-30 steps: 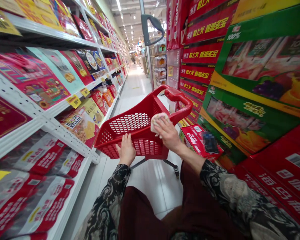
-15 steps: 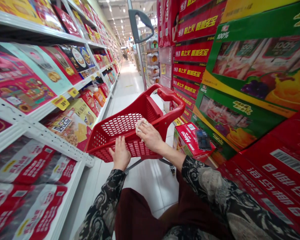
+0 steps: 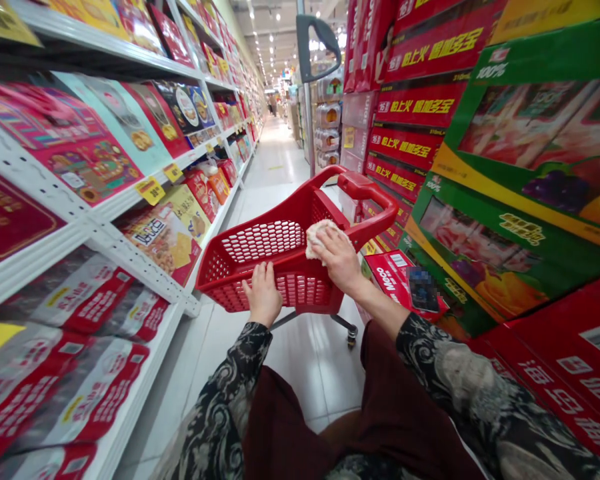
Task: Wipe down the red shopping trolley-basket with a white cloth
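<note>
A red plastic shopping cart (image 3: 300, 283) with perforated basket walls stands in front of me in the aisle. My left hand (image 3: 264, 293) grips its near rim, fingers over the top and thumb on the outer side. Under the fingers of my right hand (image 3: 336, 252) is a pale, fluffy cloth (image 3: 318, 240). That hand presses the cloth on the near rim, close to where the rim climbs to the handle (image 3: 370, 190). No goods show in the visible part of the basket.
Shelves of packaged snacks (image 3: 160, 223) line the left side. Stacked drink cartons (image 3: 420, 107) and green juice boxes (image 3: 520, 127) rise on the right. A phone-like dark object (image 3: 423, 288) lies on a red box (image 3: 393, 273). A grey handle on a pole (image 3: 307, 60) stands ahead.
The view has turned a little left, so everything sits further right. My right hand has slid the cloth slightly along the rim toward the handle. My left hand keeps its place on the rim.
</note>
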A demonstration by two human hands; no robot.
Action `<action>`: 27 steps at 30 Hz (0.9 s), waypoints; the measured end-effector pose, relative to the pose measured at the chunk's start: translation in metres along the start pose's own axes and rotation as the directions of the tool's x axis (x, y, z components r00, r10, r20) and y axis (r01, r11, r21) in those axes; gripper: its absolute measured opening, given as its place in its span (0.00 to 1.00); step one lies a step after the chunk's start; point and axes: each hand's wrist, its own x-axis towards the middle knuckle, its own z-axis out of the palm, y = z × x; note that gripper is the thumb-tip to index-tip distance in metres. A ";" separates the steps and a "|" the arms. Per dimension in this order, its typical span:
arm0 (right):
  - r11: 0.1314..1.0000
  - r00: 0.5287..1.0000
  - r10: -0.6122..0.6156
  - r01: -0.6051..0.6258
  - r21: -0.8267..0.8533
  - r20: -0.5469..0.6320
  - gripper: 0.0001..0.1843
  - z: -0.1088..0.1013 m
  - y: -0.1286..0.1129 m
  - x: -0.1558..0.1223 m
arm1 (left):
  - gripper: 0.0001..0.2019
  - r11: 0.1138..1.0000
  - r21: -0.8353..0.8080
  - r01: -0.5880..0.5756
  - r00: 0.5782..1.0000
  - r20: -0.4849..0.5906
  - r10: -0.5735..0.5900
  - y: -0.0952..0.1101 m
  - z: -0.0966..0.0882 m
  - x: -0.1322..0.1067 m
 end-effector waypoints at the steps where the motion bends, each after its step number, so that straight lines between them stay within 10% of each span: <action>1: 0.999 0.999 -0.042 0.042 0.014 0.005 0.17 0.014 -0.008 -0.005 | 0.32 1.000 -0.010 -0.021 1.000 0.019 0.021 -0.003 -0.001 0.001; 10: 0.971 0.956 -0.231 0.213 0.110 0.183 0.17 0.102 -0.040 -0.076 | 0.37 0.999 0.045 0.027 0.996 0.081 -0.031 -0.055 0.007 0.000; 14: 0.947 0.929 -0.308 0.280 0.156 0.206 0.16 0.106 -0.042 -0.085 | 0.37 1.000 0.020 0.010 0.994 0.109 -0.012 -0.054 -0.001 -0.001; 20: 0.951 0.964 -0.268 0.263 0.164 0.005 0.18 0.084 -0.063 -0.027 | 0.35 0.999 0.023 0.027 0.996 0.081 -0.028 -0.060 -0.001 -0.005; 27: 0.918 0.888 -0.378 0.324 0.227 0.260 0.17 0.118 -0.064 -0.055 | 0.37 0.995 -0.009 0.097 0.993 0.066 -0.097 -0.073 0.000 -0.013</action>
